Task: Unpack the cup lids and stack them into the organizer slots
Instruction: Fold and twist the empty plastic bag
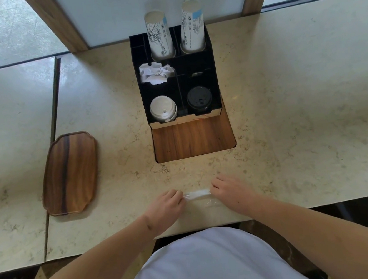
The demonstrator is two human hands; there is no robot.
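Clear plastic wrapper (199, 198) is held stretched on countertop (288, 105), near edge | left hand (166, 206) and right hand (228, 191): fingers curled, each pinching one wrapper end | organizer (213, 72): white lid stack (162, 108), black lid stack (199, 100), 2 printed cup stacks (159, 35); print unreadable | 1 wooden tray (71, 174) at left.

Beige marble counter (287, 96) below frosted windows (146, 9)
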